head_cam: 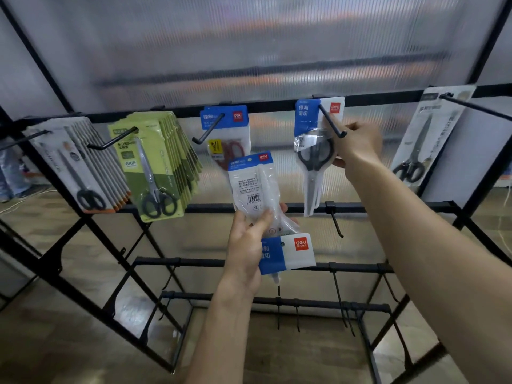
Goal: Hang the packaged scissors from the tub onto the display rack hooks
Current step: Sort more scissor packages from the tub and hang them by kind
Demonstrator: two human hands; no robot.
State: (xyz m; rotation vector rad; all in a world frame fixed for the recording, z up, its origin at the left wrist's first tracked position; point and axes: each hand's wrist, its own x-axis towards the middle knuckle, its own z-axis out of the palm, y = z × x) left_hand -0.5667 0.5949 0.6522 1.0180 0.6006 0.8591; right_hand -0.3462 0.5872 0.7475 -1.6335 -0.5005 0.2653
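My left hand (249, 239) grips two blue-and-white scissor packs in front of the rack: one upright showing its barcode back (253, 184), one upside down below it (288, 253). My right hand (357, 142) holds a pack of black-handled scissors (315, 151) that hangs on a black hook (331, 121) of the top rail. A pack of red-handled scissors (230, 137) hangs on the hook to its left. The tub is out of view.
Thick rows of grey (80, 167) and green (158, 167) scissor packs fill the left hooks. One grey pack (426, 139) hangs at the far right. Lower rails (249, 263) carry bare hooks. A ribbed translucent panel stands behind the rack.
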